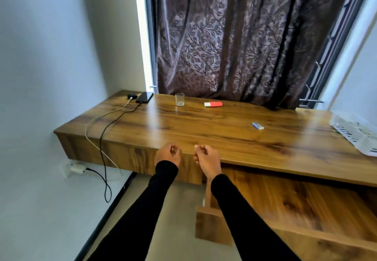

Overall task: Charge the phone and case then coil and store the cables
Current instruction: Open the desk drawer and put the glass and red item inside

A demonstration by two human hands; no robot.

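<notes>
While both hands curl empty at the counter (204, 130) edge | phone (144, 97) lies far-left, long axis running away, cables plugged | left grip (167, 154) nearer | right grip (206, 156) loosely curled too

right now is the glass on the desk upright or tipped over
Upright. The glass stands on its base on the desk, rim facing up; it looks empty.
</notes>
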